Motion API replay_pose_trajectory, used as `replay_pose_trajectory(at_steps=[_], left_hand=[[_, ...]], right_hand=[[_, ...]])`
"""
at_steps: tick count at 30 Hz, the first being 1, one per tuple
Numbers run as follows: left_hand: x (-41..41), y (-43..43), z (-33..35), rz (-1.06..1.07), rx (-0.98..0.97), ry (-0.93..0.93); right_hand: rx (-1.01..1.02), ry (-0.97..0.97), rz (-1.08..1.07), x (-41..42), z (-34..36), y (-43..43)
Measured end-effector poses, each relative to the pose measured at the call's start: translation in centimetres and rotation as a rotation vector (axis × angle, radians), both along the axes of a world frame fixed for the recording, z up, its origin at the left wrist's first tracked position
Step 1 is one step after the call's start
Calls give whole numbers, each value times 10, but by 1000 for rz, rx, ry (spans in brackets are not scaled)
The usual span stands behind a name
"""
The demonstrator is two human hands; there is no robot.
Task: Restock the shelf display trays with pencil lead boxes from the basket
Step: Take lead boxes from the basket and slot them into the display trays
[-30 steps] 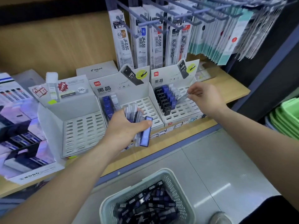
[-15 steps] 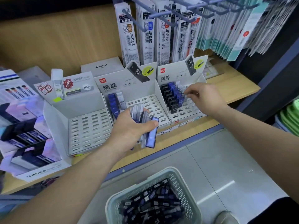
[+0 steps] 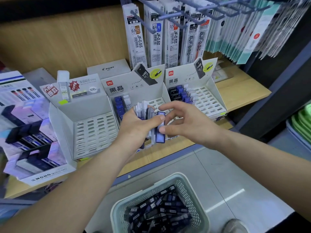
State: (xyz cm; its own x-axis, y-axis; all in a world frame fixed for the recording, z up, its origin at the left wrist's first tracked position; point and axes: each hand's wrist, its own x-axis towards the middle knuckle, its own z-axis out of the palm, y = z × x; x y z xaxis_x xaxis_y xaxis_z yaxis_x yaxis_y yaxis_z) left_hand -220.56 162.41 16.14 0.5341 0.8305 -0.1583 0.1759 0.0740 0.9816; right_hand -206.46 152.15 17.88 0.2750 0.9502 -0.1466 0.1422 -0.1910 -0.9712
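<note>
Now L hand [image 3: 134, 130] w/ lead boxes [image 3: 159, 137].

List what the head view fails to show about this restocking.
All in the head view.
Number of lead boxes gripped: left hand covers them.
Middle tray front slots: behind both hands.
Basket near side: cut by bottom edge.
Whether right hand pinches the blue box: contact too blurred.

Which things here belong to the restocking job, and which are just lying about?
Job: left hand, gripping a bundle of lead boxes; right hand, fingers spread beside the bundle; basket holding more boxes; middle tray; right tray.
Lying about: hanging refill packs; Pilot box; Mono display; green stack.
</note>
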Motion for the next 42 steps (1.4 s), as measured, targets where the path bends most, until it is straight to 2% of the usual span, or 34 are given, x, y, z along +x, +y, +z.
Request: replay_pose_trajectory(at_steps=[6, 17, 26, 29, 33, 38, 42], left_hand=[[0, 0, 2, -18, -1, -58], [-4, 7, 2, -39, -16, -58], [-2, -1, -4, -145, 37, -6], [-2, 1, -8, -143, 25, 24], [-2, 3, -9, -115, -25, 34], [-1, 0, -8, -111, -51, 50], [-1, 2, -11, -94, -47, 52]], right_hand=[[-65, 184, -41, -2, -5, 3], [55, 132, -81, 26, -13, 3], [93, 221, -173, 37, -13, 4], [102, 102, -289, 50, -10, 0], [47, -324, -519, 75, -11, -3], [7, -563, -417, 90, -23, -1], [-7, -624, -388, 95, -31, 2]])
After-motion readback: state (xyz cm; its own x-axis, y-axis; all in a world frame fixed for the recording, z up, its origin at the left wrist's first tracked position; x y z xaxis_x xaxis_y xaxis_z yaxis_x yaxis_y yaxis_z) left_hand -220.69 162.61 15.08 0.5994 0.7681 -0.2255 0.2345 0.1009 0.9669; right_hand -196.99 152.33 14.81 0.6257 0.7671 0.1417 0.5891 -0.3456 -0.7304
